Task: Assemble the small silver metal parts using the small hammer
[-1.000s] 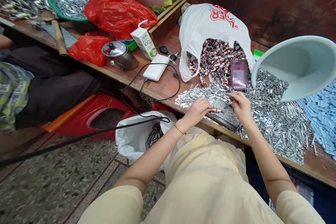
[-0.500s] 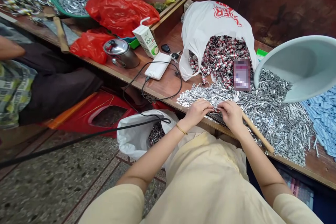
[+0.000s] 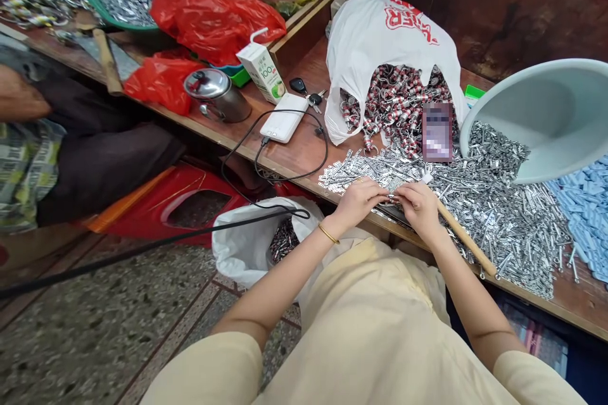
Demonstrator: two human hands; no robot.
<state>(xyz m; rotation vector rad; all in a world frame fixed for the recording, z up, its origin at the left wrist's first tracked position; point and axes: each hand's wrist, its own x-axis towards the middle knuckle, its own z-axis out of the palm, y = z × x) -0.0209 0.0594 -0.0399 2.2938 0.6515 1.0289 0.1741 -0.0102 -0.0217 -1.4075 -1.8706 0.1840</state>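
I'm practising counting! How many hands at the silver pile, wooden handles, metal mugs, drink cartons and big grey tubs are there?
Bare left hand and bare right hand: 2
Tan wooden handle at right and brown wooden handle at far left: 2
Lidded silver metal mug: 1
White drink carton with straw: 1
Round pale-grey plastic tub: 1
Total: 7
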